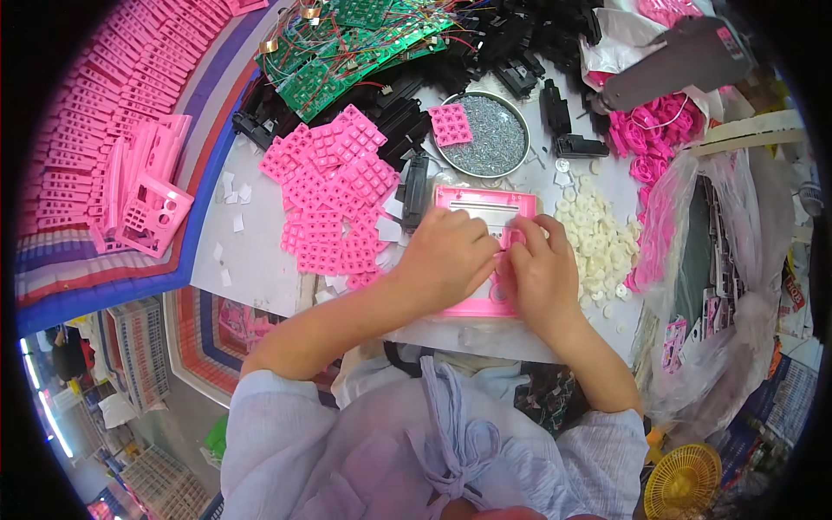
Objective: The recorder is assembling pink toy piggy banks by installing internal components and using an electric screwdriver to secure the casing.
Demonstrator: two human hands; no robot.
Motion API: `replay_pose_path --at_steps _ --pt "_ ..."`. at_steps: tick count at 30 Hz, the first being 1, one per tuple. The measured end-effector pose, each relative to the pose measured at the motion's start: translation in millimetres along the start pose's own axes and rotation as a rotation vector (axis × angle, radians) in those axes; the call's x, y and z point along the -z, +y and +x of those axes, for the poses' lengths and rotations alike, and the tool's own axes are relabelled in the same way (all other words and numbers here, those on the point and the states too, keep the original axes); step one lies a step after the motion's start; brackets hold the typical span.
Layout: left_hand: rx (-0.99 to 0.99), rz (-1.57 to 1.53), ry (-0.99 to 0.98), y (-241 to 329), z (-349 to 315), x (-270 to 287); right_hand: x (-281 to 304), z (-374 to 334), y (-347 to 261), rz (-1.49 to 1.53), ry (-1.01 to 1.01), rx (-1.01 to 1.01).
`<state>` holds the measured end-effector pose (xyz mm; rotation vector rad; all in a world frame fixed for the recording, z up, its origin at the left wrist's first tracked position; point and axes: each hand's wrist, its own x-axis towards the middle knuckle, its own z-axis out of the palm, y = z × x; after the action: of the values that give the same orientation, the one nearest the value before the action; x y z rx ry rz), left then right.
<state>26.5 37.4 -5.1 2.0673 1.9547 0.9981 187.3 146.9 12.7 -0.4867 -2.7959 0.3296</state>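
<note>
Evidently unfinished: pink rectangular plastic housing lies open-faced on white table, under both hands; left hand curled, right hand bent-fingered, exact grip hidden, cannot tell. Pink square-button keypads, green wired circuit boards piled loose, unfitted.

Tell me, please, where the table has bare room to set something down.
Chiefly the tabletop between the blue-rimmed crate and pink keypads, apart from scattered white slips. Green circuit boards and black parts crowd the back; white pieces crowd the right of the pink casing.
</note>
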Motion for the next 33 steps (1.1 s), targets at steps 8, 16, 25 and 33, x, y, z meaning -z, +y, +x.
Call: replay_pose_path --at_steps 8,16,25,33 --pt "0.08 -0.007 0.015 11.0 -11.5 -17.0 7.4 -2.9 -1.0 0.031 0.0 -0.011" --pt "0.186 0.039 -0.056 20.4 -8.0 -22.3 1.4 -8.0 5.2 0.133 0.024 0.058" --pt "0.241 -0.005 -0.011 24.0 -10.0 -26.2 8.8 -15.3 1.7 0.156 0.047 -0.015" --pt "0.198 0.017 0.037 25.8 -11.5 -27.1 1.8 -18.1 5.2 0.208 0.101 -0.022"
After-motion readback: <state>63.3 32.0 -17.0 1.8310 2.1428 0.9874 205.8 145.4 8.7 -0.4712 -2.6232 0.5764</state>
